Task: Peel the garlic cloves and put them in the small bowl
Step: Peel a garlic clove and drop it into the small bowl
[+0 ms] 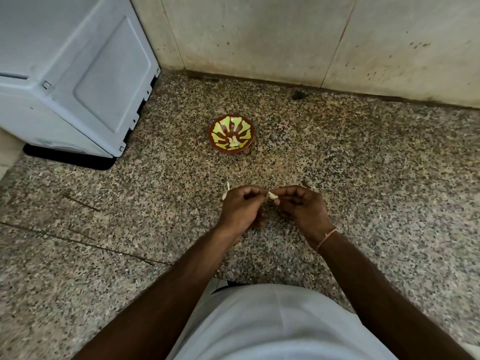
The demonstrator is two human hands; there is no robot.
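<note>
A small red bowl (231,136) with a yellow-green flower pattern sits on the speckled stone counter, with pale peeled garlic cloves (233,143) in its bottom. Well in front of it my two hands meet above the counter. My right hand (302,206) pinches a pale garlic clove (272,195) at its fingertips. My left hand (244,207) has its fingers curled and touches the same clove from the left. A pale scrap of garlic or skin (226,191) shows just behind my left hand; most of it is hidden.
A grey-white appliance (70,74) stands at the back left on the counter (363,165). A stained tiled wall (285,40) runs along the back. A dark speck (298,94) lies by the wall. My white-clothed torso fills the bottom middle.
</note>
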